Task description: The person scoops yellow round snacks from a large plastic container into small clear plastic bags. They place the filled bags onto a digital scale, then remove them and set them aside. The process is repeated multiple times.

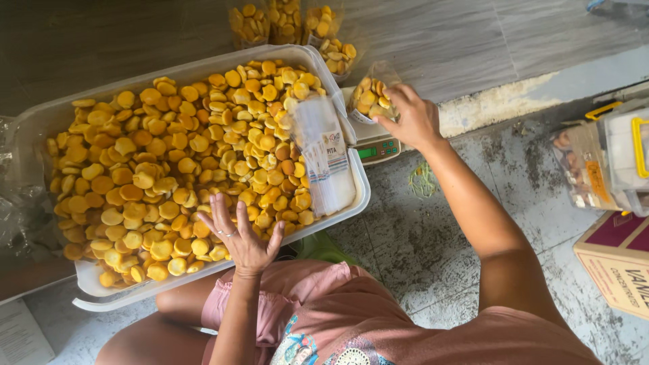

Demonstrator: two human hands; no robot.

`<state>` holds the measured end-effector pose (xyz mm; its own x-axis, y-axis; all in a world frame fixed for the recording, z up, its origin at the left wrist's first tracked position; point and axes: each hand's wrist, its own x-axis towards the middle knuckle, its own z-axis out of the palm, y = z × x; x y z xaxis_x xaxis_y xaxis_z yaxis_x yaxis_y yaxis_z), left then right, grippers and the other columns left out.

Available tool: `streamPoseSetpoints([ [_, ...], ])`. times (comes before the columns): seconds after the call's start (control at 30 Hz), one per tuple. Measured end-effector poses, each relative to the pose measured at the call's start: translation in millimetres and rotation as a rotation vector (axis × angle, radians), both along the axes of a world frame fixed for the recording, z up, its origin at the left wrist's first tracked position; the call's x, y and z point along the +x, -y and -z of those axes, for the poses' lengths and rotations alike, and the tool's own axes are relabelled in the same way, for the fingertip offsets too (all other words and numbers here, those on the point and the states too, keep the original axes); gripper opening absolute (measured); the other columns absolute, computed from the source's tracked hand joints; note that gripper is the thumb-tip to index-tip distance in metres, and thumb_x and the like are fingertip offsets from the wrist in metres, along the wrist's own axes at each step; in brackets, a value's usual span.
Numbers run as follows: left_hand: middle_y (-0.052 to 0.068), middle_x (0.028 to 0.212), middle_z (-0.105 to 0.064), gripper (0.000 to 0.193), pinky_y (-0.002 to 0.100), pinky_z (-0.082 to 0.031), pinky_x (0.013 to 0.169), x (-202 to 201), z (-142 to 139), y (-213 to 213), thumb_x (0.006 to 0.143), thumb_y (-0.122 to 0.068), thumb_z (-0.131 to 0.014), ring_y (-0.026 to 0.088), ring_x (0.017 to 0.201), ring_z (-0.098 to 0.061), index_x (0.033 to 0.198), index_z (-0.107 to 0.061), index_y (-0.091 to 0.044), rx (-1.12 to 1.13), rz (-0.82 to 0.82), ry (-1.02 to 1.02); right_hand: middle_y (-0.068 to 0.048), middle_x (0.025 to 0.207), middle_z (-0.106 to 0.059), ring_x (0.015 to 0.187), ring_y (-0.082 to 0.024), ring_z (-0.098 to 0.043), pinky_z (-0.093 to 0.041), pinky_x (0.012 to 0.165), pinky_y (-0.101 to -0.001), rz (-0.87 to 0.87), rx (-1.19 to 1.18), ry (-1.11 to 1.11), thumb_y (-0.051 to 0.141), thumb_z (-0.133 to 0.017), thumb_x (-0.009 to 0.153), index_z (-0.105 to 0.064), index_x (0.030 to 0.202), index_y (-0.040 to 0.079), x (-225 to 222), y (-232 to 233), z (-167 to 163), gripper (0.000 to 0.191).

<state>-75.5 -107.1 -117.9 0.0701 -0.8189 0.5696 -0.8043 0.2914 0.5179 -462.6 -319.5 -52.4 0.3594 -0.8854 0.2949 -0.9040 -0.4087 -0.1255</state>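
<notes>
The person sits on the floor with a big white tub [54,118] in front of them. The tub is full of small round yellow cookies [169,162].

The left hand [243,236] is over the near edge of the tub, just above the cookies. It is wide open, with the fingers [220,209] spread apart and pointing up. It holds nothing. There is a ring on one finger.

The right hand [412,118] reaches out past the far right corner of the tub. Its fingers are closed around the top of a small clear bag of cookies [368,98]. The bag sits on a little scale [378,149] with a green screen, and the hand pinches the bag at its open end. The scale is just beside the tub.

A stack of empty clear bags [324,162] lies on the cookies at the right end of the tub. More filled bags [291,23] stand on the floor behind the tub, close together.

On the right, well apart from the hands, there is a clear box with yellow clips [622,162] and a cardboard box [615,270]. A small bundle of green rubber bands [424,181] lies on the floor near the scale.
</notes>
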Motion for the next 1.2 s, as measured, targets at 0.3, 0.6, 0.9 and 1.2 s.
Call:
streamPoseSetpoints([
  [0.3, 0.022, 0.169, -0.015, 0.098, 0.073, -0.003, 0.128, -18.2, 9.4, -3.5, 0.092, -0.054, -0.073, 0.044, 0.160, -0.016, 0.166, -0.018, -0.022, -0.014, -0.027, -0.017, -0.012, 0.121, -0.072, 0.064, -0.013, -0.069, -0.055, 0.058, -0.0268, -0.011, -0.047, 0.305, 0.027, -0.080, 0.100, -0.072, 0.123, 0.002, -11.1, -12.0, -39.8, 0.035],
  [0.6, 0.023, 0.166, -0.021, 0.095, 0.073, -0.006, 0.127, -18.0, 12.0, -9.7, 0.089, -0.052, -0.075, 0.045, 0.157, -0.020, 0.162, -0.025, -0.016, -0.011, -0.058, -0.017, -0.013, 0.112, -0.073, 0.077, -0.015, -0.076, -0.060, 0.063, -0.0266, 0.048, 0.118, 0.540, 0.004, -0.072, 0.101, -0.071, 0.118, -0.002, -24.6, 18.6, -13.4, 0.018],
  [0.9, 0.023, 0.162, -0.025, 0.090, 0.073, -0.012, 0.126, -15.7, 8.9, -12.2, 0.088, -0.048, -0.077, 0.045, 0.155, -0.026, 0.158, -0.032, -0.013, 0.014, -0.067, 0.006, -0.016, 0.113, -0.073, 0.103, -0.034, -0.071, -0.055, 0.096, -0.0406, 0.147, 0.397, -0.072, 0.013, -0.085, 0.080, -0.069, 0.128, 0.013, 19.3, 78.1, 20.3, 0.051],
  [1.2, 0.024, 0.155, -0.031, 0.078, 0.071, -0.020, 0.124, -12.1, 3.6, -12.0, 0.088, -0.042, -0.079, 0.044, 0.149, -0.032, 0.149, -0.044, -0.009, 0.038, -0.075, 0.006, -0.014, 0.133, -0.063, 0.111, -0.035, -0.065, -0.053, 0.095, -0.0429, 0.075, 0.410, -0.159, 0.014, -0.087, 0.079, -0.074, 0.124, 0.017, 42.5, 74.6, 22.7, 0.048],
])
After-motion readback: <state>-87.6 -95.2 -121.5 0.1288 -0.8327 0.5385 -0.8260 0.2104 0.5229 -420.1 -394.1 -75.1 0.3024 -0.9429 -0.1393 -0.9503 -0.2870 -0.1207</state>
